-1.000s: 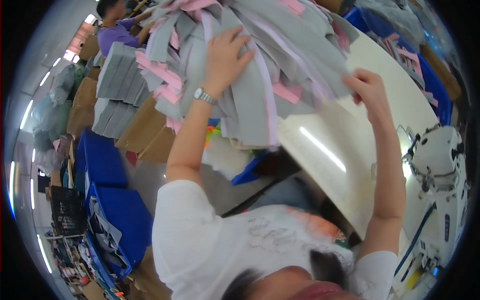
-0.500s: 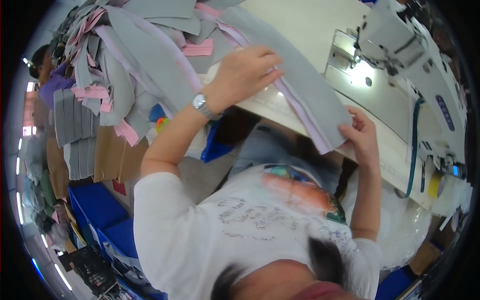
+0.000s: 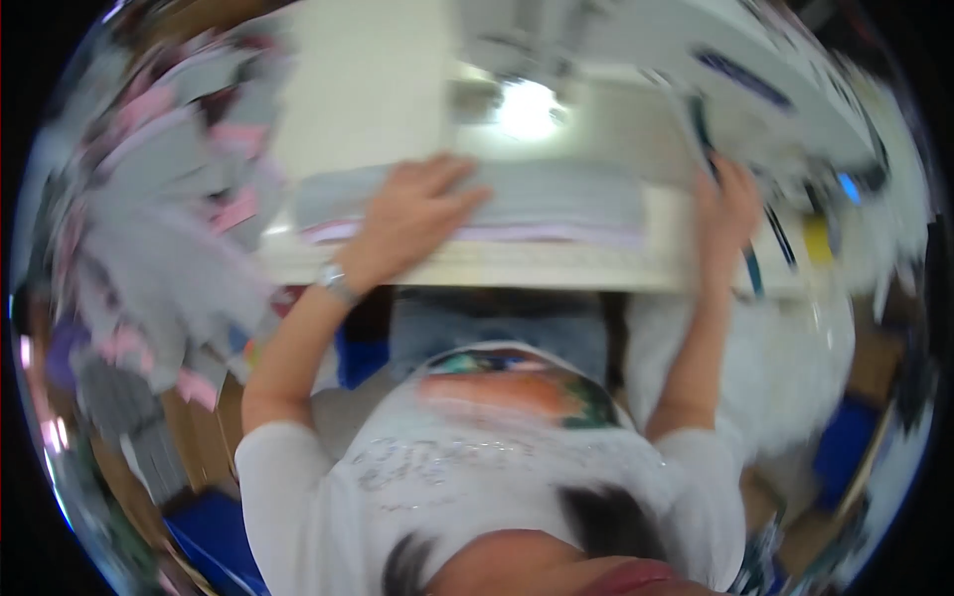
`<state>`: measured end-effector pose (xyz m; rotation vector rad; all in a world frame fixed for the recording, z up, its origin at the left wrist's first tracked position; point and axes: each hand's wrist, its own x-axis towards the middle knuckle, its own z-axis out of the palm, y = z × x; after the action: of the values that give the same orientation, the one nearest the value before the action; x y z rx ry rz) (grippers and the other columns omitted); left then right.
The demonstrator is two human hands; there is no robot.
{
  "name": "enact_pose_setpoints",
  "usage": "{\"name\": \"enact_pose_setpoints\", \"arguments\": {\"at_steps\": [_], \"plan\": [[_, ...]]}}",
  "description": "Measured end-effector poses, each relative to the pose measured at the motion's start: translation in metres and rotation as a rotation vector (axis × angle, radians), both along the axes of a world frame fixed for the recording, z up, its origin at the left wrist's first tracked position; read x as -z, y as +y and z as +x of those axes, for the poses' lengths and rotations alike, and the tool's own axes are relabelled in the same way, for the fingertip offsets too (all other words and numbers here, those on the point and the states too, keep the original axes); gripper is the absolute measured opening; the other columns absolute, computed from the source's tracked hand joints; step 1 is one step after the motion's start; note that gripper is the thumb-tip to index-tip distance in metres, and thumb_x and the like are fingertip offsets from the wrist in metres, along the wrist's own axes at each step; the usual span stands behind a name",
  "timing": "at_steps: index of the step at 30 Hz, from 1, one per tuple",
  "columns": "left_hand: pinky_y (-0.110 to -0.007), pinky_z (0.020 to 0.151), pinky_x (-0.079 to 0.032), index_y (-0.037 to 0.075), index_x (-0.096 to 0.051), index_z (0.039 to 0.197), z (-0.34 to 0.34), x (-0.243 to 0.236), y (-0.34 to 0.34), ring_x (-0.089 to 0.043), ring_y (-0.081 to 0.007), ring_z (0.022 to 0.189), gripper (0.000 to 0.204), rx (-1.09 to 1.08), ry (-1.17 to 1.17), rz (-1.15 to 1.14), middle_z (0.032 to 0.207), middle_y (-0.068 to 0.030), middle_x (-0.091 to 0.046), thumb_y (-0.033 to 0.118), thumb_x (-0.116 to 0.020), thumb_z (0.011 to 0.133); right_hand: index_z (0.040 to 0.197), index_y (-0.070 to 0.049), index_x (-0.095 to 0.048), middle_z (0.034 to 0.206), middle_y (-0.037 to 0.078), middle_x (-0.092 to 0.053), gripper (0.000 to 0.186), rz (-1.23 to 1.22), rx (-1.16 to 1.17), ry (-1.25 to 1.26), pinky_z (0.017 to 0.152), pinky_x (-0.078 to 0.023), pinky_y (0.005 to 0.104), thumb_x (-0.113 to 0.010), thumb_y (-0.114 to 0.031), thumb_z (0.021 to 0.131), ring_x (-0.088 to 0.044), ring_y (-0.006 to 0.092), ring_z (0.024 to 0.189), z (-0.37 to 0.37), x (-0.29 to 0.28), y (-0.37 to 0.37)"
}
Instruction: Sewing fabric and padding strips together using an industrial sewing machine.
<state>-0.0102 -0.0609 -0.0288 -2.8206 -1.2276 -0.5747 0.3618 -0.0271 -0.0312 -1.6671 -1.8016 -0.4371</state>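
Bench, pale and smooth, spreads beneath and beyond both your grips, with its near edge just on your side of them. Left of your left grip sprawls a loose pile of gray and pink fabric pieces, its ends splayed over one another. Beyond your grips, and reaching over to the right, stands a white sewing machine; its body and glaring lamp look like the main obstacle to reaching forward. Below your right grip, a cloudy plastic bag bulges beside your forearm.

Your gray fabric strip lies lengthwise under your left grip, running out to both sides of it and stopping short of the right one, its lilac border toward you. It should handle light, soft and bendy, and probably slide easily on that slick top; hold it flat with a spread palm and take it by the right end or the near long edge. Your left grip rests over it, fingers loosely apart, not pinching. Your right grip is off the strip, beside a dark teal strap; blur hides whether it holds anything. Right of that sits a small yellow roll.
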Motion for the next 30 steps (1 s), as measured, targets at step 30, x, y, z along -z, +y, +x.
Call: {"name": "enact_pose_setpoints", "arguments": {"at_steps": [30], "plan": [[-0.035, 0.061, -0.042, 0.026, -0.065, 0.118, 0.008, -0.035, -0.013, -0.053, -0.0218, 0.069, 0.037, 0.073, -0.075, 0.13, 0.074, -0.0046, -0.047, 0.027, -0.063, 0.081, 0.091, -0.006, -0.073, 0.092, 0.007, -0.069, 0.016, -0.418, -0.628, 0.275, 0.076, -0.048, 0.0314, -0.073, -0.01, 0.075, -0.062, 0.0231, 0.086, -0.062, -0.043, -0.053]]}}
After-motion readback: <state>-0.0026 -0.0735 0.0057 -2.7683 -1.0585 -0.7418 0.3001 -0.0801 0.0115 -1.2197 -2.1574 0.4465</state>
